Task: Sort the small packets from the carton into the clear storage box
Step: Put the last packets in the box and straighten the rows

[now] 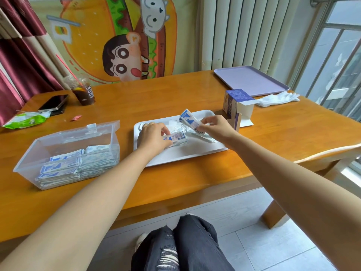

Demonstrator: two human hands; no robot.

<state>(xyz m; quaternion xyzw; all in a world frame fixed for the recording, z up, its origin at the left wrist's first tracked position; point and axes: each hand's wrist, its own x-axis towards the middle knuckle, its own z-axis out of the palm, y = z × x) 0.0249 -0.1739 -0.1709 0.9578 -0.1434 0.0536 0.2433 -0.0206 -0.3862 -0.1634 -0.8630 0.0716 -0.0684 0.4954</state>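
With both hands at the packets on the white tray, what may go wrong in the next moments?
1. The right hand pinches a bundle of packets by one end only; some may slip out on the way to the clear box.
2. The open carton stands close beside the right wrist; a careless move might tip it.
3. The stacks in the box look uneven, so added packets may slide and mix.

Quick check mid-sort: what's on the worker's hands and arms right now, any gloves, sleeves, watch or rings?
Nothing that shows. The left hand and right hand are bare, without gloves, and no ring is visible from this angle. The left forearm and right forearm are uncovered down to the frame's lower edge: no sleeve, cuff, watch or bracelet in view.
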